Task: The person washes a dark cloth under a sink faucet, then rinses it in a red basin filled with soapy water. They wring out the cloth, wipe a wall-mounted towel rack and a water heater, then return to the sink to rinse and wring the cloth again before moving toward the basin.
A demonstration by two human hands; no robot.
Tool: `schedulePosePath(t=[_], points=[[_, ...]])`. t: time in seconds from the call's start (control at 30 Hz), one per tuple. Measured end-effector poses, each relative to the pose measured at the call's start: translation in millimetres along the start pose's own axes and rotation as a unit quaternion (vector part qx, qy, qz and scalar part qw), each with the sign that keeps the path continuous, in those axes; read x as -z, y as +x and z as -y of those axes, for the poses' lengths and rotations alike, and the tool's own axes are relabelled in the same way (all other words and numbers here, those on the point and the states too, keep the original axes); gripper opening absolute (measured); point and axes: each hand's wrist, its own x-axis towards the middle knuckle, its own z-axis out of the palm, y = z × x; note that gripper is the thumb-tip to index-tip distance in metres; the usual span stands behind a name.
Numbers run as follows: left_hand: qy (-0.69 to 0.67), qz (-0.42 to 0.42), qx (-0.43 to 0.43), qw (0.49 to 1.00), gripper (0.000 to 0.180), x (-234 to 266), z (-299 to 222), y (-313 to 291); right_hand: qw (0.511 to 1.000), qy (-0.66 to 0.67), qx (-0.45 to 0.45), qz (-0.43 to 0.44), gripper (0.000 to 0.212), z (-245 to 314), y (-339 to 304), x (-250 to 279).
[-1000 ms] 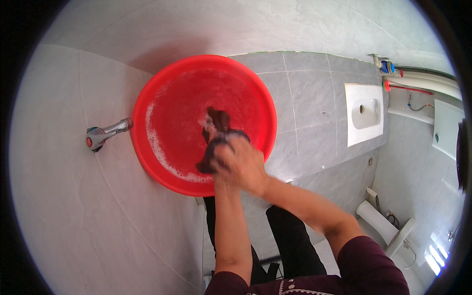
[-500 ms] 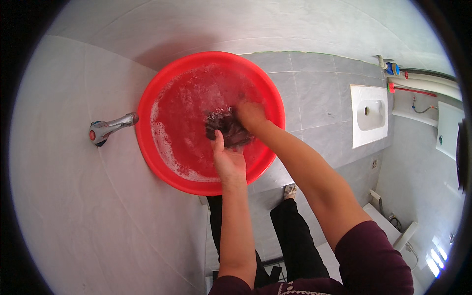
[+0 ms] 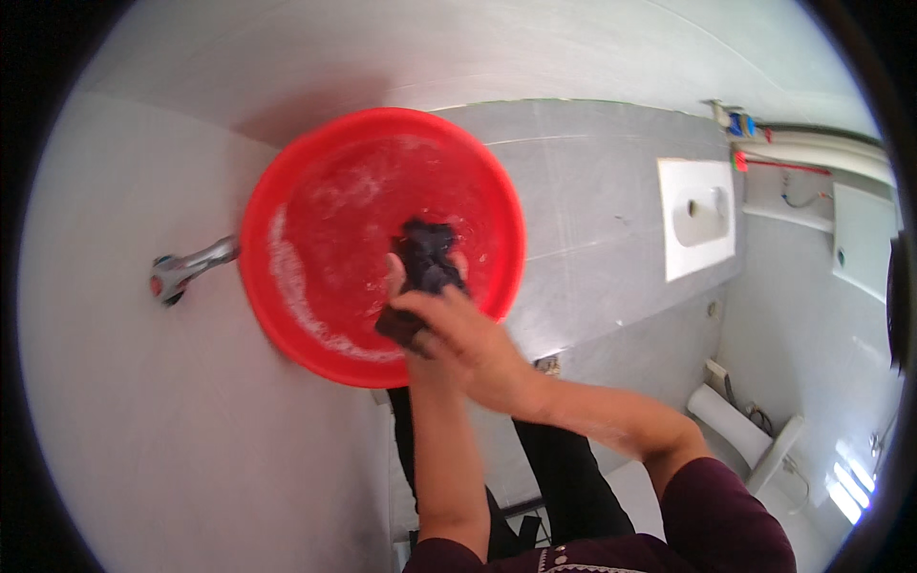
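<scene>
A wet, dark, crumpled cloth (image 3: pixel 425 250) is held up over the near part of a red basin (image 3: pixel 516 224). It looks black or dark brown; its exact kind does not show. My left hand (image 3: pixel 395 275) lies under the cloth and grips it, with fingertips showing on both sides and the palm hidden. Across the top lies my right hand (image 3: pixel 470 346), slightly blurred, its fingers closed over the cloth's near end. Foamy water fills the basin, and suds line its left side.
A chrome faucet (image 3: pixel 191 269) juts from the left wall toward the basin's rim. Grey floor tiles (image 3: pixel 583 220) stretch right to a white squat toilet (image 3: pixel 700 218). Pipes with a blue valve (image 3: pixel 740 124) run along the far right wall. My black-trousered legs stand below the basin.
The cloth has come up out of the water toward me. My right hand has moved from the cloth's far right side to its near end, crossing over my left wrist.
</scene>
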Motion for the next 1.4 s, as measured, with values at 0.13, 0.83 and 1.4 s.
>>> schedulePosePath(t=[0.13,0.83,1.4], points=[[0.112,0.114,-0.151,0.976,0.044,70.3,-9.6,5.4,0.96,-0.219,0.151,-0.092,0.042,-33.5,12.7,-22.6],[0.121,-0.191,-0.097,0.969,0.074,-2.3,-30.1,-24.8,0.995,0.035,-0.013,-0.088,0.029,-97.8,112.1,27.7],[0.067,0.053,-0.021,0.996,0.064,-1.6,-5.4,-36.5,0.985,-0.086,0.139,-0.052,0.033,-35.0,93.0,49.0]])
